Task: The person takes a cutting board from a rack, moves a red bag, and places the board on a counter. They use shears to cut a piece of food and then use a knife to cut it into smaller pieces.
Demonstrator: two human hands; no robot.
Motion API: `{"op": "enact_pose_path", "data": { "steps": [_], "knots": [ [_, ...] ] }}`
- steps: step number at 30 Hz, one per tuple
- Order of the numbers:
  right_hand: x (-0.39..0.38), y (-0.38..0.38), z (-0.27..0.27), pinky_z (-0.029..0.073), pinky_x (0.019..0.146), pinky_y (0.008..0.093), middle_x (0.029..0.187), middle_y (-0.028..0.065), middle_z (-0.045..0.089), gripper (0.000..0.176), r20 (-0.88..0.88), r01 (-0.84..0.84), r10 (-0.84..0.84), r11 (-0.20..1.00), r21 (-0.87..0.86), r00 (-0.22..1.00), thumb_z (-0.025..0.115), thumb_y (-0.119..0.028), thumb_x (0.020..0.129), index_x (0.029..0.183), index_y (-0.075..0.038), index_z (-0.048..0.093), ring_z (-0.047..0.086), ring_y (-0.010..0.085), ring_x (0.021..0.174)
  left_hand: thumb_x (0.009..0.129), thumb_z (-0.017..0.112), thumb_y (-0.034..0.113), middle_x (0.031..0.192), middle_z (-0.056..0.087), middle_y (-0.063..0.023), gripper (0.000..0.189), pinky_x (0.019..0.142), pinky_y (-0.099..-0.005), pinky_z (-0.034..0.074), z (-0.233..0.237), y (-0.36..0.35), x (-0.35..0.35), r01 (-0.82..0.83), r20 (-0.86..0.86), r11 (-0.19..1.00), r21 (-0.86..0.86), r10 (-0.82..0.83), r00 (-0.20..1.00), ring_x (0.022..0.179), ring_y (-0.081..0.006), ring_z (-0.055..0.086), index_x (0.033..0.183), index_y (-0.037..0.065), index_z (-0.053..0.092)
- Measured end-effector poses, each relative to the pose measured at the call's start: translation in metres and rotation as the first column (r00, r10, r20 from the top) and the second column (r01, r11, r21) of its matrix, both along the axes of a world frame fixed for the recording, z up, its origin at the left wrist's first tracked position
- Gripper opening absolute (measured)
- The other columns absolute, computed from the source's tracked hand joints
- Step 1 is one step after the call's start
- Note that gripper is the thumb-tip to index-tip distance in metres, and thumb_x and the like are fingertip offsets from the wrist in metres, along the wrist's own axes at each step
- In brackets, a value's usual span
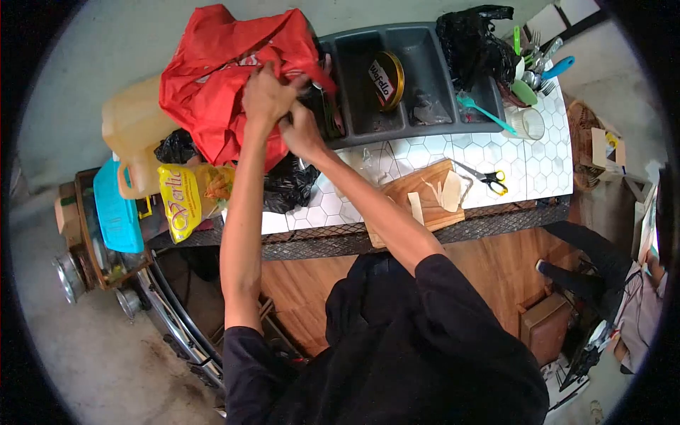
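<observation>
Both my hands are on a large crumpled red bag (205,85) at the back left of the counter. My left hand (267,99) is closed on the bag's upper folds. Just to its right and touching it, my right hand (303,131) has its fingers closed at the bag's right side; some fingertips are blurred and partly hidden. What the bag contains is out of sight. A black plastic bag (290,185) lies below my hands, and a yellow packet (180,202) is to the lower left.
A grey compartment tray (397,133) holds a round lid (387,81). Wooden board (404,188), scissors (489,178) and a turquoise spoon (485,113) lie rightward. A beige jug (131,117) and turquoise container (117,209) stand left. Another person (641,304) is at far right.
</observation>
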State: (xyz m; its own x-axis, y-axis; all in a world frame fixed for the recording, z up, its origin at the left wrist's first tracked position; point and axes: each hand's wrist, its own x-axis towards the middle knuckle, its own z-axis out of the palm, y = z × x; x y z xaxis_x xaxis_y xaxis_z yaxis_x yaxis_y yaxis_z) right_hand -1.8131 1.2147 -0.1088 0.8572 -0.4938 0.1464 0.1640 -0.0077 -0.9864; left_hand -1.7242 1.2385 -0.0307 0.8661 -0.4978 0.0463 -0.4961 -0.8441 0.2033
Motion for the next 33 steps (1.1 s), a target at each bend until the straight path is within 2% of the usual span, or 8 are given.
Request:
{"op": "enact_pose_path", "data": {
  "steps": [5,9,11,15,17,21,24,33],
  "knots": [
    [-0.021,0.000,0.013,0.052,0.088,0.0358,0.118,0.0218,0.063,0.043,0.309,-0.070,0.052,0.996,0.048,0.950,0.051,0.002,0.086,0.130,0.002,0.051,0.065,0.0306,0.107,0.084,0.068,0.032,0.089,0.068,-0.0278,0.039,0.076,-0.0469,0.053,0.007,0.044,0.061,0.059,0.007,0.950,-0.307,-0.060,0.998,0.088,-0.0410,0.068,0.098,-0.004,0.068],
    [-0.033,-0.020,-0.042,0.048,0.100,0.0384,0.131,0.0247,0.055,0.044,-0.043,-0.039,0.040,0.998,0.040,0.998,0.049,-0.001,0.089,0.132,0.003,0.049,0.055,0.0363,0.123,0.086,0.069,0.025,0.089,0.070,-0.0151,0.031,0.075,-0.0371,0.051,-0.019,0.060,0.098,-0.056,-0.030,0.784,-0.619,0.048,0.998,0.084,-0.0230,0.067,0.094,-0.005,0.068],
    [-0.034,-0.019,-0.079,0.043,0.105,0.0448,0.134,0.0309,0.049,0.046,-0.326,-0.058,-0.173,0.804,-0.592,0.929,0.049,-0.003,0.086,0.131,0.007,0.048,0.049,0.0445,0.126,0.086,0.070,0.024,0.089,0.070,-0.0071,0.030,0.075,-0.0330,0.049,-0.018,0.061,0.094,-0.039,-0.032,0.697,-0.716,0.023,0.999,0.080,-0.0151,0.062,0.093,-0.005,0.066],
    [-0.019,-0.028,-0.073,0.037,0.107,0.0497,0.136,0.0355,0.044,0.047,-0.499,-0.249,-0.015,0.853,-0.459,0.867,0.052,-0.007,0.081,0.126,0.009,0.050,0.044,0.0508,0.126,0.085,0.071,0.021,0.096,0.070,-0.0119,0.033,0.078,-0.0340,0.050,0.021,0.052,0.085,-0.191,-0.188,0.725,-0.662,0.086,0.978,0.085,-0.0174,0.064,0.104,-0.006,0.065],
    [-0.010,-0.034,-0.044,0.036,0.109,0.0466,0.142,0.0340,0.038,0.047,-0.750,-0.367,0.216,0.929,-0.038,0.625,0.064,-0.013,0.081,0.122,0.008,0.055,0.039,0.0482,0.131,0.084,0.068,0.016,0.093,0.070,-0.0110,0.029,0.075,-0.0341,0.050,0.022,0.060,0.094,-0.147,-0.183,0.772,-0.619,0.041,0.982,0.083,-0.0169,0.064,0.104,-0.005,0.067],
    [-0.006,-0.022,-0.048,0.039,0.104,0.0530,0.131,0.0367,0.047,0.042,-0.747,-0.336,0.145,0.935,-0.110,0.648,0.057,-0.011,0.078,0.114,0.009,0.055,0.046,0.0512,0.122,0.084,0.069,0.022,0.092,0.071,-0.0134,0.033,0.076,-0.0361,0.050,0.028,0.061,0.095,-0.153,-0.282,0.813,-0.561,-0.013,0.959,0.083,-0.0195,0.065,0.101,-0.007,0.067],
    [-0.007,-0.012,-0.079,0.042,0.101,0.0524,0.123,0.0370,0.051,0.039,-0.558,-0.165,-0.201,0.828,-0.536,0.805,0.061,-0.012,0.077,0.111,0.007,0.059,0.049,0.0502,0.119,0.084,0.070,0.025,0.091,0.071,-0.0131,0.037,0.078,-0.0372,0.050,0.018,0.061,0.095,-0.074,-0.263,0.853,-0.517,-0.076,0.962,0.085,-0.0223,0.066,0.102,-0.007,0.066],
    [0.032,-0.024,-0.101,0.043,0.104,0.0447,0.138,0.0307,0.043,0.070,-0.841,-0.247,-0.088,0.935,-0.254,0.533,0.069,-0.015,0.080,0.138,0.005,0.037,0.045,0.0462,0.128,0.077,0.073,0.030,0.099,0.063,-0.0325,0.042,0.081,-0.0490,0.048,0.006,0.045,0.053,0.105,-0.066,0.894,-0.436,-0.147,0.987,0.101,-0.0470,0.060,0.099,-0.005,0.063]
  ]
}}
